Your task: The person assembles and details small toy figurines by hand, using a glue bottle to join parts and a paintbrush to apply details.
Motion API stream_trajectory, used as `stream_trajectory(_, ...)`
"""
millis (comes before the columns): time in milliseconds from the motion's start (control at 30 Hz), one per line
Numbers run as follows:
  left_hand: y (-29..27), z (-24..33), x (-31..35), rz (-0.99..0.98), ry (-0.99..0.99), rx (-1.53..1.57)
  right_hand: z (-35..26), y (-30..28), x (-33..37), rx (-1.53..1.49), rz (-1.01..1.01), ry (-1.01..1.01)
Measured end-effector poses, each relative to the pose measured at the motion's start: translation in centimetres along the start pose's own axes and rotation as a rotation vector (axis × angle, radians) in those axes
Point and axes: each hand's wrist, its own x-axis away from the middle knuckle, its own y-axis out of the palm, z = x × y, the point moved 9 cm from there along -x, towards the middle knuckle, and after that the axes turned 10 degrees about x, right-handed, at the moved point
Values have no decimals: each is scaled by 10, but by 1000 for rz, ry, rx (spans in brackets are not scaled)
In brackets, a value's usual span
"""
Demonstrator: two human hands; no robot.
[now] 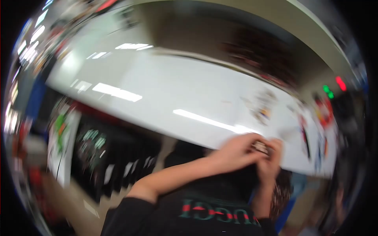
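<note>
Close in front of my body, at the near edge of the white table (157, 82), both hands meet around one small object. It is a dark brown piece with a pale patch on it (260, 147); blur hides its kind. My left hand (235, 152) grips it from the left, thumb and fingers closed on its side. My right hand (272, 159) holds its right side with bent fingers. A blurred cluster of small parts (263, 106), partly grey with a yellow and blue spot, lies on the table just beyond my hands.
Right of my hands, a dark, long tool with red on it (304, 137) and blue-handled tools (321, 151) lie on the table. A red-orange item (325, 112) stands at the far right. Dark crates or racks (114, 157) are beneath the table's near edge at left.
</note>
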Motion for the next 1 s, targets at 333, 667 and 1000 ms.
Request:
stream_trajectory(333, 26, -20, -31, -156, -83, 123, 55, -134, 21, 325, 305, 264)
stream_trajectory(667, 13, -26, -31, -169, 8, 36, 95, -105, -72, 356, 110, 219)
stream_trajectory(1000, 3, -20, -28, -154, 21, 14, 116, -94, -99, 419, 235, 109)
